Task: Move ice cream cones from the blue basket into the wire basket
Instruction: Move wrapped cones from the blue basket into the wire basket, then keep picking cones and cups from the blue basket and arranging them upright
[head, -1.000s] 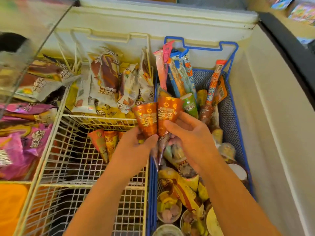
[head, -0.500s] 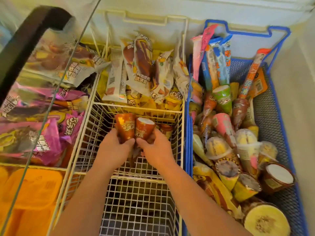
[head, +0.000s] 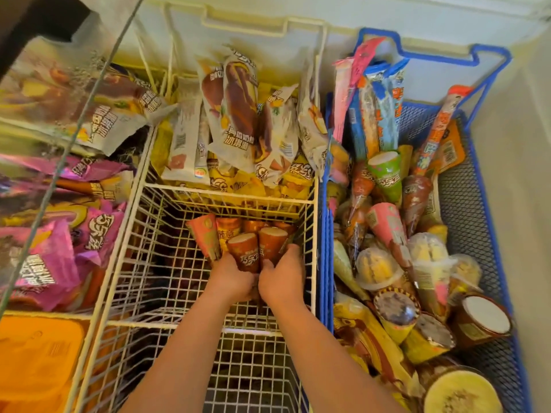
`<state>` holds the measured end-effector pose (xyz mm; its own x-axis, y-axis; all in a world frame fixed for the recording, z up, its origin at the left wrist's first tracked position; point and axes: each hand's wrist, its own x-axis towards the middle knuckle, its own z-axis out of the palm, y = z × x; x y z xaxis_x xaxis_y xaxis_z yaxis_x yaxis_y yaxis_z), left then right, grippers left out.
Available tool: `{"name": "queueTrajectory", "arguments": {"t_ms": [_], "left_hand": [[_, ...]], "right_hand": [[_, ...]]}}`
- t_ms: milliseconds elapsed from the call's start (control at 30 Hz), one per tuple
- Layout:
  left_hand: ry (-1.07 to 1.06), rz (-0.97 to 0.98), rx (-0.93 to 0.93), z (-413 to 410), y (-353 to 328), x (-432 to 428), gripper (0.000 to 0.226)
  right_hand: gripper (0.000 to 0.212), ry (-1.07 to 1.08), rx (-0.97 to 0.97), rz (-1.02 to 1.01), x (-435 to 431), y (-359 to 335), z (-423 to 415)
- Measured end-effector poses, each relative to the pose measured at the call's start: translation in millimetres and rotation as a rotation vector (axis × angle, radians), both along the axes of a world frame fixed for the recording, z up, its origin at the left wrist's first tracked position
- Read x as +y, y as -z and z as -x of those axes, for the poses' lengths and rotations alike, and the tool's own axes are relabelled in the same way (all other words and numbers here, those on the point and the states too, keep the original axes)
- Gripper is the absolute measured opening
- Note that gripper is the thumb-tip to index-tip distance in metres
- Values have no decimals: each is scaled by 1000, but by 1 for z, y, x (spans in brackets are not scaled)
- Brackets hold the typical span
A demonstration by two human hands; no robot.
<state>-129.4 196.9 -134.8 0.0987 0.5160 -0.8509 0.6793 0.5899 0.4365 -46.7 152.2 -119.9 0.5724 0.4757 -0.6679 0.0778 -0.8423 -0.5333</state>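
Both hands are down inside the white wire basket [head: 310, 201] in the freezer's middle. My left hand [head: 231, 280] grips an orange-brown wrapped ice cream cone [head: 244, 253] and my right hand [head: 283, 277] grips a second one [head: 271, 242] beside it. The two cones stand upright against several cones [head: 229, 229] leaning on the basket's divider. The blue basket [head: 465, 204] to the right holds many more wrapped cones [head: 384, 171], cups and tall wrapped sticks.
Wrapped ice cream bars [head: 238, 120] fill the wire basket's far section. Pink and purple packets [head: 59, 251] and orange tubs [head: 38, 359] lie at the left under a sliding glass lid [head: 68, 84]. The white freezer wall [head: 530, 174] rises on the right.
Both hands carried the two orange-brown cones from above the blue basket leftward, then lowered them deeper into the wire basket against the cones standing there.
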Motion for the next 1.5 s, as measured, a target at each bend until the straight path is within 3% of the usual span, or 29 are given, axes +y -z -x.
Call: {"name": "queueTrajectory", "arguments": {"t_ms": [200,400,500,567,700,800,933,1033,1200,1267,1500], "left_hand": [[222,-156,152,-1,-4,-5,48],[321,-222,132,-1,-8,-5,19],[279,-316,175,-3,-11,-5,50],[251,-339,209,-6,-12,-6,54],[323,-349,236,-9,-20,-7,46],[339,-379,256,-10,-32,-6,38],[308,-506,277,-29,-61,-9,46],[258,-653,177,-59,-88,-17,57],[233,-780,-6,-113,-114,-34,18],[294,-812,-46,-136,-118,-35,15],[652,-796,138,-207,-77,-17,19]], "right_hand": [[51,-49,47,90,0,-5,-5],[68,-98,161,111,-12,-18,-6],[71,-120,204,86,-18,-31,-6],[69,-173,202,61,-21,-44,-7],[28,-317,116,-106,-32,-76,-25],[25,-222,41,-245,-41,-95,-58],[11,-60,-82,-305,-52,-100,-113],[9,-3,-177,-273,-65,-95,-147],[14,-13,-316,-221,-81,-87,-184],[20,-76,-371,-200,-76,-84,-193],[24,-337,-518,-121,-38,-69,-203]]}}
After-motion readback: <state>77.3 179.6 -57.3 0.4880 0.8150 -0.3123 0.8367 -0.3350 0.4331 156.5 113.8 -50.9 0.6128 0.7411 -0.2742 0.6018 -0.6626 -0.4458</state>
